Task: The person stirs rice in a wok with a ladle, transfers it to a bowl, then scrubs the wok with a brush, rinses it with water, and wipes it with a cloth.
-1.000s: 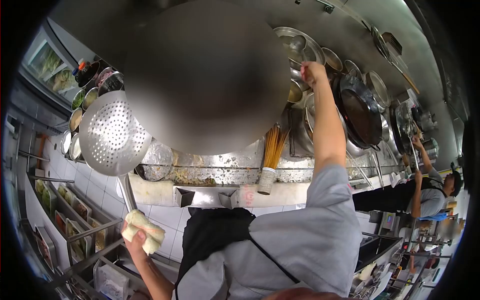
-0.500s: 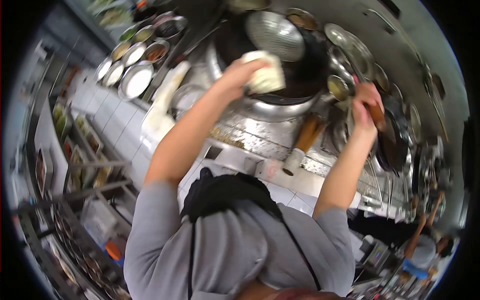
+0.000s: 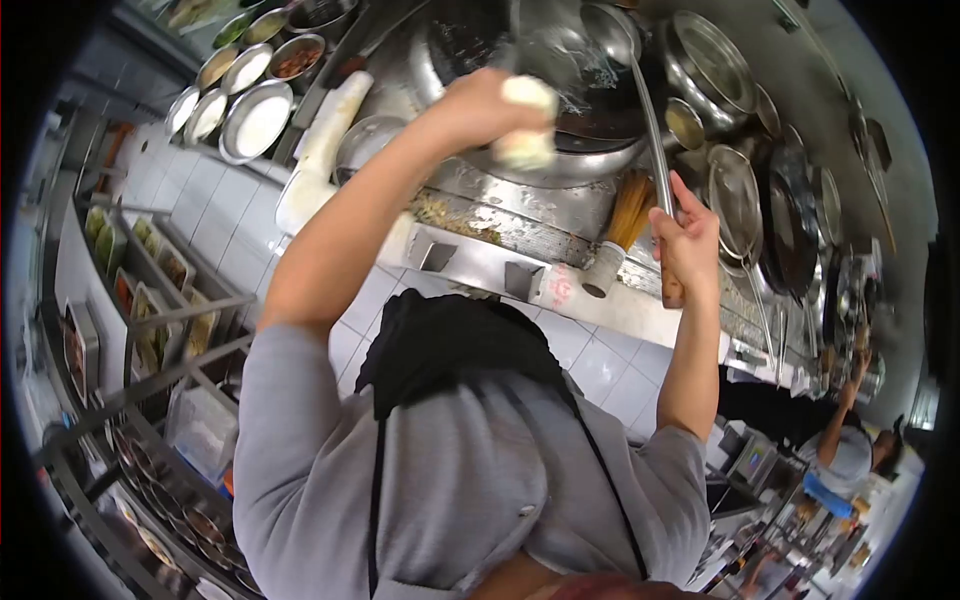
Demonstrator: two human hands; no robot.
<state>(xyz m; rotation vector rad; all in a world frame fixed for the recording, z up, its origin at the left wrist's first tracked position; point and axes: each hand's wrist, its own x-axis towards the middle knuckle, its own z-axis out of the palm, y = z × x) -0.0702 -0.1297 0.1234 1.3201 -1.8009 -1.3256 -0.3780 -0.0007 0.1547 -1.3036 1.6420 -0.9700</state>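
My left hand [image 3: 482, 108] is closed around a folded pale cloth [image 3: 526, 150], blurred, at the near rim of a large dark wok [image 3: 600, 128]. Shiny liquid shows inside the wok. My right hand [image 3: 688, 240] grips a long-handled ladle [image 3: 655, 120] near its wooden end, with the thumb lying along the handle. The ladle's round metal bowl reaches over the right part of the wok. Below it, a bamboo brush [image 3: 628, 212] with a wrapped handle lies on the metal counter, just left of my right hand.
Metal bowls of ingredients [image 3: 258, 120] stand at the upper left. A wire strainer [image 3: 735, 205], a colander [image 3: 712, 60] and dark pans [image 3: 790, 225] crowd the right side. Trays of vegetables [image 3: 155, 260] sit far left. Another person [image 3: 845, 450] stands at the lower right.
The ladle has swung left, its bowl now over the wok, and my right hand is lower and further left. The perforated skimmer above the wok is out of sight. The view has shifted.
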